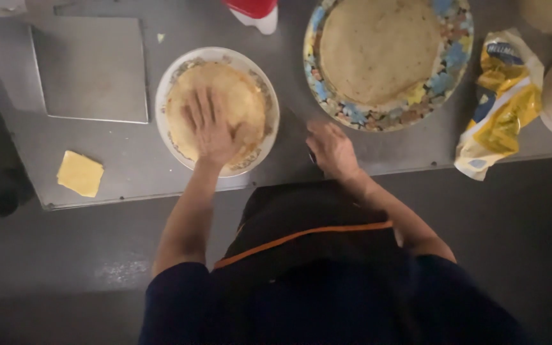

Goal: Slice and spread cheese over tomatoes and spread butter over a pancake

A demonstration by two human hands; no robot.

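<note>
Gray metal table (pixel 129 160). On it: white plate (pixel 269 137) w/ flat bread, big colored plate (pixel 458 48) w/ flat bread, cheese slice (pixel 80 173), yellow bag (pixel 503 105), square metal board (pixel 91 67), red-white bottle (pixel 255 13).

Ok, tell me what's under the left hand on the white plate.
The left hand presses flat on a round tortilla lying on the white plate. Whatever sits beneath the tortilla is covered and cannot be seen.

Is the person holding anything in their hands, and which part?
Nothing is gripped. The left hand presses flat on the tortilla; the right hand rests on the counter.
</note>
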